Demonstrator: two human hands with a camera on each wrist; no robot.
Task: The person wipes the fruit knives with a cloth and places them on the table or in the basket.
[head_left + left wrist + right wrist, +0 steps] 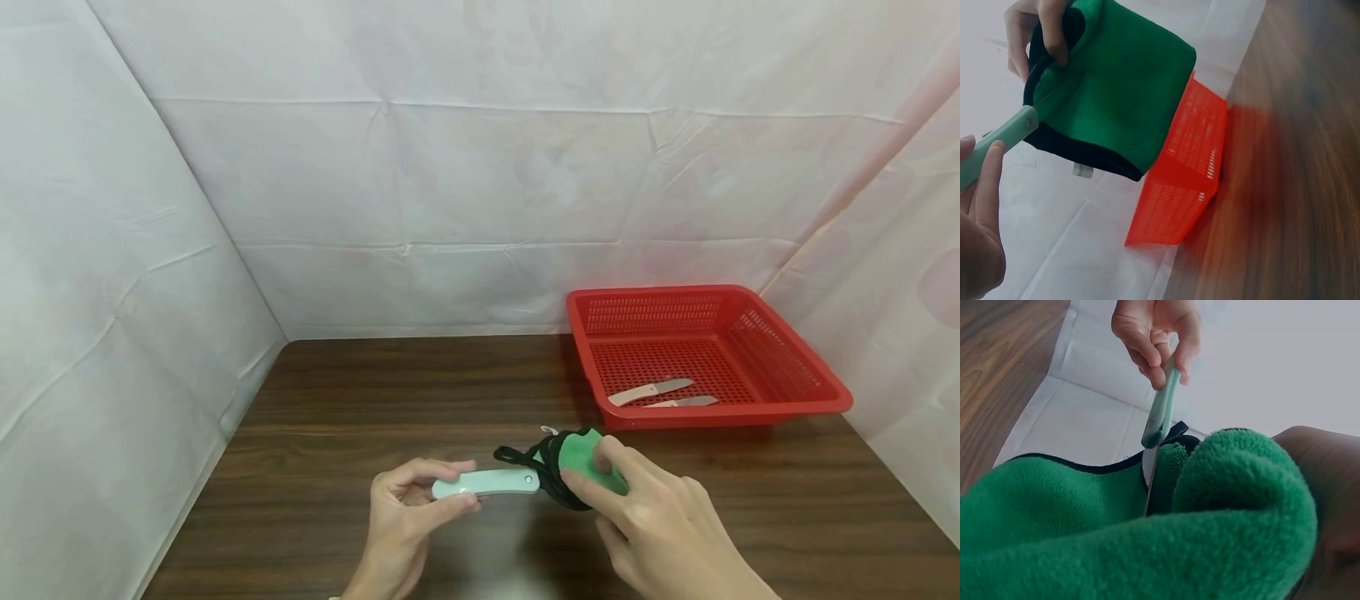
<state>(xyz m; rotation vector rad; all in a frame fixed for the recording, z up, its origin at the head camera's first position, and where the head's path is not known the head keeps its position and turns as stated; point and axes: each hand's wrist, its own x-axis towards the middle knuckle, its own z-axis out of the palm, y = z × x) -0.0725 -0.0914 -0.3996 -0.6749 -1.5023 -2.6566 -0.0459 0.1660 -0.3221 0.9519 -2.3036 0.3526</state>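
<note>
Between thumb and fingers, my left hand pinches the pale green handle of a folding knife. In the right wrist view the knife's blade is out and runs into the folds of a green cloth with black edging. My right hand grips that cloth, bunched around the blade just right of the handle. A black loop sticks out from the cloth toward the left. Most of the blade is hidden by the cloth in the head view.
A red plastic basket stands at the back right of the dark wooden table. Inside it lie two knives, one a pale-handled knife with its blade out. White sheeting hangs behind and at both sides.
</note>
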